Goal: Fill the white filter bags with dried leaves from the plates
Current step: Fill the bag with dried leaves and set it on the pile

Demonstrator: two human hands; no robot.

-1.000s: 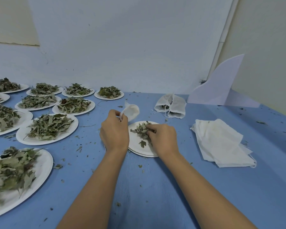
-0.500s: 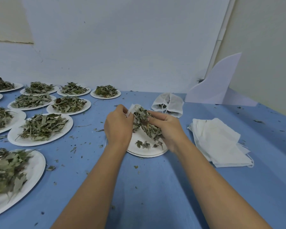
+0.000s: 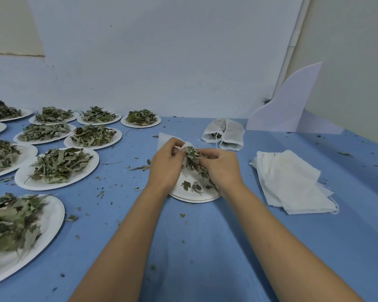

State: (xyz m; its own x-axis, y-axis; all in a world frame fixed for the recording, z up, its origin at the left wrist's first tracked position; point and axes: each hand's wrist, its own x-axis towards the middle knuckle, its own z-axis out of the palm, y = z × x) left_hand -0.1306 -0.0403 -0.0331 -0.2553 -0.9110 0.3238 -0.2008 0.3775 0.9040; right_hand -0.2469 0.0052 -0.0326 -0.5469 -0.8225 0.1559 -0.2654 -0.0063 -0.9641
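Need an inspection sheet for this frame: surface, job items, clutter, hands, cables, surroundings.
Surface: blue table, speckled with bits.
Job's things: open bag above a nearly empty plate; heaped plates at left; flat empty bags at right; filled bags behind.
Clutter: leaf crumbs scattered around the plates.
Grippers: left hand pinches the bag's mouth; right hand grips a bunch of leaves at it.
Cables: nothing seen.
Surroundings: white wall behind; white board standing at the far right.
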